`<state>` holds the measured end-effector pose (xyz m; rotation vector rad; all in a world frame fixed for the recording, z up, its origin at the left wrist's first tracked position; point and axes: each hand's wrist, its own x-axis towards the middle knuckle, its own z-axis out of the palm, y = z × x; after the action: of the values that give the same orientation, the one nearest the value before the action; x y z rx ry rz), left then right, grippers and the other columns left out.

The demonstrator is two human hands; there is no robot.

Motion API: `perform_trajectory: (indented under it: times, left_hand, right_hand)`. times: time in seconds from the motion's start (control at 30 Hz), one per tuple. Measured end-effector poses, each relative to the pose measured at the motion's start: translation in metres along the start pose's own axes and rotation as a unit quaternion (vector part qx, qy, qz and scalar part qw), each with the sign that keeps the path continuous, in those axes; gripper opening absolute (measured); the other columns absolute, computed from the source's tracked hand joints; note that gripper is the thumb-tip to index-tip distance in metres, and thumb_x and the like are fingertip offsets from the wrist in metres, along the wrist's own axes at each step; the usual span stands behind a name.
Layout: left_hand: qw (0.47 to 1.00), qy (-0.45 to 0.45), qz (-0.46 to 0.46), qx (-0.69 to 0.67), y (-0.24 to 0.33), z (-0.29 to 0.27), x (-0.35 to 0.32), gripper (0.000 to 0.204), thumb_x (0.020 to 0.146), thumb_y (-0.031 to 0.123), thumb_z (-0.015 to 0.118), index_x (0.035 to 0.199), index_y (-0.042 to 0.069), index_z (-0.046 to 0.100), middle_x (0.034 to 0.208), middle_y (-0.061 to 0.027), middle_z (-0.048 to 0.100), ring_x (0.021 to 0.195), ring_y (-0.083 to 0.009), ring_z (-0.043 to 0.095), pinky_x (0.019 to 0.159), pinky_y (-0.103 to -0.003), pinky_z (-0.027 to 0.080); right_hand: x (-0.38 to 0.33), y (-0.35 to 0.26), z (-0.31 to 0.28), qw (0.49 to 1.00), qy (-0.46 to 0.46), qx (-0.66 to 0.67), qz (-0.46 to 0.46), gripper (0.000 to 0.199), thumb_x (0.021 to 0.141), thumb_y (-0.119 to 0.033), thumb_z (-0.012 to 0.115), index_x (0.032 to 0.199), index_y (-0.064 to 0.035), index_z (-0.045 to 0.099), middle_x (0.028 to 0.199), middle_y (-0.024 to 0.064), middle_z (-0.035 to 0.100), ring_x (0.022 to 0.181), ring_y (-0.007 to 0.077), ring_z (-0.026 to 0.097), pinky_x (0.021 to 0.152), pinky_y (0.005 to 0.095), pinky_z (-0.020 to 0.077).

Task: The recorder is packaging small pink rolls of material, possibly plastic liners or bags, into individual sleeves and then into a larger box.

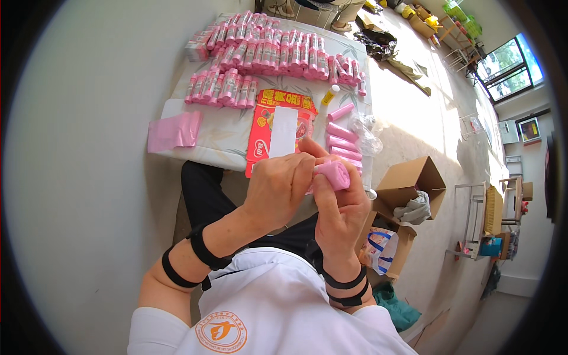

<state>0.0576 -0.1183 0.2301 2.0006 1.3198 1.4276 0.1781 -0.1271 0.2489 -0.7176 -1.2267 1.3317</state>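
A pink roll of thin plastic film (335,174) is held up in front of my chest, its coiled end showing. My right hand (344,204) wraps round it from the right, with the thumb pressed on the near side. At the roll's left side my left hand (278,186) is closed against it, its fingertips partly hidden. Just beyond my hands, a white paper strip (284,133) lies on a red printed cardboard piece (260,133). More pink rolls (342,131) without visible labels lie in a column to the right of the cardboard.
Many labelled pink rolls (278,54) are heaped across the far table (225,133). A yellow bottle with a white cap (329,96) lies near crumpled clear plastic (367,133). Flat pink film (174,131) overhangs the left edge. Open cardboard boxes (414,183) stand on the floor at right.
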Motion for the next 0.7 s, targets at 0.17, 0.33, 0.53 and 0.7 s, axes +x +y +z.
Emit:
perform_trajectory:
  times: [0.17, 0.33, 0.53, 0.7]
  left_hand:
    - [0.996, 0.01, 0.085, 0.04, -0.008, -0.001, 0.001, 0.016, 0.087, 0.014, 0.054, 0.1, 0.005, 0.057, 0.076, -0.009, 0.058, 0.066, -0.0278, 0.061, 0.051, -0.038, 0.047]
    - [0.997, 0.036, -0.032, -0.054, -0.003, -0.003, 0.003, 0.02, 0.095, 0.016, 0.049, 0.084, 0.001, 0.059, 0.068, -0.0122, 0.056, 0.06, -0.0318, 0.059, 0.051, -0.037, 0.045]
    - [0.994, 0.023, -0.085, -0.071, -0.017, -0.01, -0.009, 0.029, 0.097, 0.018, 0.046, 0.078, -0.001, 0.058, 0.067, -0.0158, 0.056, 0.056, -0.0333, 0.055, 0.049, -0.037, 0.042]
    - [0.989, 0.016, -0.136, -0.063, -0.035, -0.005, -0.03, 0.034, 0.098, 0.019, 0.045, 0.076, -0.003, 0.057, 0.061, -0.0173, 0.053, 0.053, -0.0339, 0.052, 0.048, -0.036, 0.039]
  right_hand:
    - [0.003, 0.001, -0.001, 1.0, -0.02, 0.004, -0.004, 0.025, 0.093, 0.001, 0.048, 0.117, 0.0043, 0.05, 0.132, 0.0226, 0.05, 0.116, 0.018, 0.052, 0.099, 0.0305, 0.0398]
    - [0.003, 0.001, -0.006, 0.997, -0.071, 0.0, -0.008, 0.046, 0.091, -0.016, 0.058, 0.129, 0.0047, 0.043, 0.138, 0.0231, 0.043, 0.126, 0.0234, 0.044, 0.106, 0.0352, 0.0318]
    - [-0.011, 0.025, -0.03, 1.0, -0.006, -0.013, -0.003, 0.061, 0.095, -0.034, 0.051, 0.138, 0.0053, 0.032, 0.136, 0.0237, 0.044, 0.127, 0.0276, 0.045, 0.107, 0.0374, 0.0312]
    - [-0.043, 0.059, -0.065, 0.989, 0.046, -0.094, 0.106, 0.051, 0.097, -0.027, 0.048, 0.136, 0.0036, 0.036, 0.13, 0.0197, 0.053, 0.121, 0.0253, 0.051, 0.103, 0.0344, 0.0352]
